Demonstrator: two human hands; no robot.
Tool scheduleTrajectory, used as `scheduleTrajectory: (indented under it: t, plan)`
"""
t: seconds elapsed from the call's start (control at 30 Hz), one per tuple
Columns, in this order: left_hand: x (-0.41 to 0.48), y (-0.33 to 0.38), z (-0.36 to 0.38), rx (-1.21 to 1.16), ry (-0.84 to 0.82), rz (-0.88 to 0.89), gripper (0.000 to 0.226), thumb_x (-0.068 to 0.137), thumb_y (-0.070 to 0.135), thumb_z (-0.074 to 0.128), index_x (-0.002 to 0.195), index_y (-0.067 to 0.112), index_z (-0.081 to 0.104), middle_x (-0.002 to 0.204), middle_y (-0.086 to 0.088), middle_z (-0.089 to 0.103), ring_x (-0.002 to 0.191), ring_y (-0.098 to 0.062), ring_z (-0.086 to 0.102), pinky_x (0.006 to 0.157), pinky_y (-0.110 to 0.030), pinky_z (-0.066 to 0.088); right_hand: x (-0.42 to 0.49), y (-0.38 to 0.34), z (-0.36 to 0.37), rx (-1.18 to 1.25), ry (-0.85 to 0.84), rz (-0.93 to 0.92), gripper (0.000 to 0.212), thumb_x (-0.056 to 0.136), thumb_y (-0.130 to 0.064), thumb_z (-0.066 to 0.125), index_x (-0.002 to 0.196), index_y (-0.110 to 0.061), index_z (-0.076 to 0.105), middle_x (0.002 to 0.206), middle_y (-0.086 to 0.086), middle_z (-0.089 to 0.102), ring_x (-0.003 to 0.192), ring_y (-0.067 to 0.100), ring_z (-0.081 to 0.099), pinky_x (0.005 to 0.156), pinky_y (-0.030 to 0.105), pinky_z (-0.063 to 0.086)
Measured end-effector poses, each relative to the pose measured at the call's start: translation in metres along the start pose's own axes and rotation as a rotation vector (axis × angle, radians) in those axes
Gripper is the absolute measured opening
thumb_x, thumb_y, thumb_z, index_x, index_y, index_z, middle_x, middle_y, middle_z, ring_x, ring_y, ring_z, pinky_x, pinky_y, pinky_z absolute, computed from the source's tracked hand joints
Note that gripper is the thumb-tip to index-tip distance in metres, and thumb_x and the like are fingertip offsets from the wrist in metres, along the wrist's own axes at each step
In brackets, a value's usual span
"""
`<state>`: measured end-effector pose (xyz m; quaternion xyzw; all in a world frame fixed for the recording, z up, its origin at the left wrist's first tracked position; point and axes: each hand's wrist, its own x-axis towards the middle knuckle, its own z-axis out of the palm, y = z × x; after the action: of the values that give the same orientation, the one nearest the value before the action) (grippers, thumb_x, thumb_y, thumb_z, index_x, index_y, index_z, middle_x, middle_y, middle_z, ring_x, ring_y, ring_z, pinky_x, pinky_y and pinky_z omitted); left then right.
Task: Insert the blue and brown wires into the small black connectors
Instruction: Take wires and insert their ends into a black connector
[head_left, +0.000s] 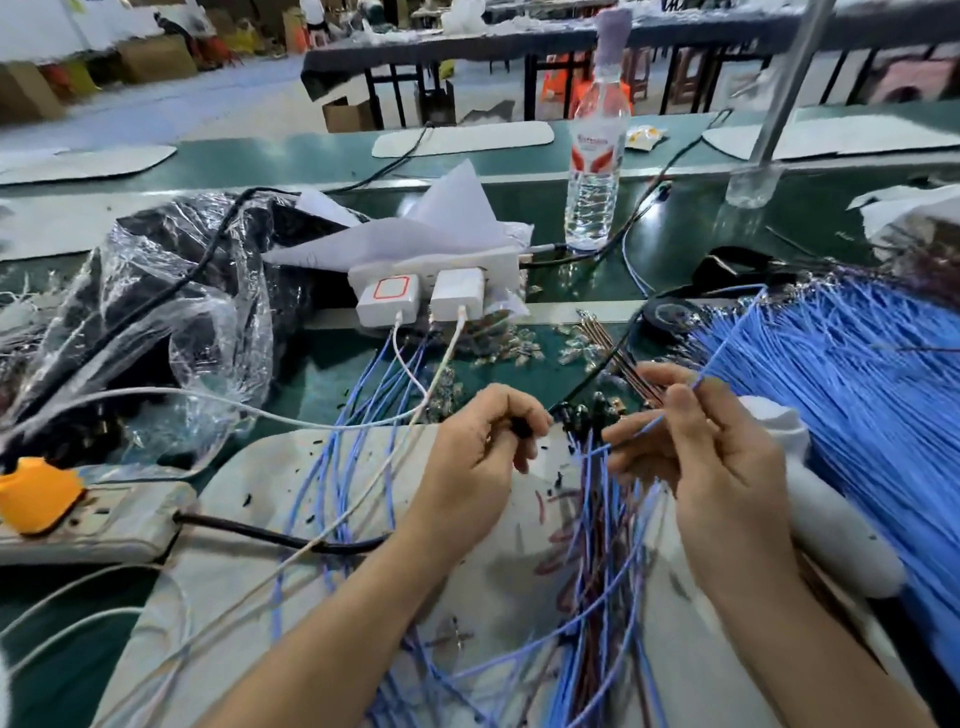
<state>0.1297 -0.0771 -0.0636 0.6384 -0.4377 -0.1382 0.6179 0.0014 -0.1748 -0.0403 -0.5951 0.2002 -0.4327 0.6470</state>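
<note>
Head view. Nearest, loose blue and brown wires (597, 519) are spread over a pale mat (270, 493). A black connector (521, 427) is pinched in the curled left hand (478, 441). A single blue wire (727, 340) is pinched by the right hand (717, 457), its tip near the connector. Insertion is judged imminent: the tip must be aligned with the opening, then pushed in.
</note>
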Motion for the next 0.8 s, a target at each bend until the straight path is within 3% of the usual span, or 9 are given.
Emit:
scheduleTrajectory:
  t: [0.07, 0.2, 0.33, 0.4, 0.47, 0.53, 0.6, 0.8]
  plan:
    - [-0.001, 0.001, -0.002, 0.089, -0.001, 0.051, 0.034, 0.082, -0.013, 0.041, 0.085, 0.014, 0.062, 0.091, -0.005, 0.061, 0.074, -0.010, 0.058, 0.071, -0.024, 0.049, 0.000, 0.002, 0.001, -0.053, -0.006, -0.009, 0.024, 0.087, -0.031, 0.047, 0.096, -0.020, 0.066, 0.075, 0.005, 0.073, 0.059, 0.013, 0.064, 0.058, 0.020, 0.053]
    - [-0.003, 0.002, -0.004, 0.032, 0.002, 0.015, 0.030, 0.087, -0.016, 0.050, 0.100, 0.009, 0.061, 0.096, -0.003, 0.066, 0.091, -0.010, 0.068, 0.085, -0.023, 0.053, -0.005, 0.002, 0.004, 0.020, 0.009, -0.024, 0.026, 0.092, -0.034, 0.039, 0.090, -0.013, 0.055, 0.075, 0.008, 0.074, 0.057, 0.022, 0.069, 0.052, 0.023, 0.054]
    - [-0.006, 0.005, -0.001, -0.037, -0.057, -0.028, 0.026, 0.092, -0.007, 0.053, 0.105, 0.015, 0.057, 0.103, -0.006, 0.069, 0.093, -0.013, 0.070, 0.083, -0.033, 0.057, -0.007, 0.000, 0.005, 0.101, 0.006, -0.078, 0.025, 0.098, -0.031, 0.037, 0.096, -0.012, 0.054, 0.076, 0.010, 0.073, 0.064, 0.026, 0.070, 0.060, 0.027, 0.056]
    - [-0.007, 0.007, -0.002, -0.019, -0.084, -0.040, 0.029, 0.092, -0.004, 0.055, 0.102, 0.022, 0.056, 0.108, 0.000, 0.069, 0.092, -0.011, 0.070, 0.068, -0.036, 0.060, -0.009, 0.000, 0.006, 0.092, 0.006, -0.095, 0.025, 0.099, -0.027, 0.039, 0.100, -0.012, 0.058, 0.079, 0.009, 0.072, 0.067, 0.024, 0.069, 0.065, 0.026, 0.056]
    - [-0.008, 0.009, -0.003, -0.009, -0.092, -0.041, 0.029, 0.091, -0.002, 0.057, 0.099, 0.026, 0.056, 0.117, 0.012, 0.065, 0.092, -0.007, 0.068, 0.054, -0.025, 0.055, -0.012, -0.001, 0.007, 0.058, -0.002, -0.119, 0.025, 0.097, -0.028, 0.040, 0.100, -0.014, 0.060, 0.082, 0.009, 0.072, 0.070, 0.023, 0.069, 0.067, 0.025, 0.055]
    - [-0.007, 0.011, -0.003, 0.041, -0.069, -0.003, 0.029, 0.089, 0.000, 0.061, 0.097, 0.027, 0.057, 0.123, 0.017, 0.061, 0.090, -0.005, 0.065, 0.062, -0.016, 0.050, -0.014, -0.003, 0.007, 0.040, -0.011, -0.147, 0.026, 0.098, -0.030, 0.040, 0.099, -0.014, 0.060, 0.084, 0.008, 0.072, 0.072, 0.023, 0.069, 0.068, 0.024, 0.055]
    - [-0.006, 0.013, -0.002, 0.095, -0.045, 0.049, 0.034, 0.087, -0.002, 0.063, 0.095, 0.030, 0.057, 0.122, 0.014, 0.059, 0.089, -0.006, 0.062, 0.073, -0.017, 0.049, -0.016, -0.005, 0.007, 0.037, -0.025, -0.173, 0.026, 0.098, -0.030, 0.039, 0.097, -0.013, 0.059, 0.084, 0.006, 0.072, 0.073, 0.023, 0.069, 0.068, 0.025, 0.055]
    - [-0.006, 0.011, -0.001, 0.166, -0.031, 0.051, 0.032, 0.086, -0.001, 0.064, 0.096, 0.028, 0.057, 0.099, 0.008, 0.064, 0.089, -0.005, 0.061, 0.075, -0.022, 0.051, -0.020, -0.007, 0.011, 0.023, -0.072, -0.193, 0.025, 0.098, -0.023, 0.036, 0.095, -0.009, 0.058, 0.083, 0.008, 0.070, 0.073, 0.023, 0.069, 0.069, 0.025, 0.055]
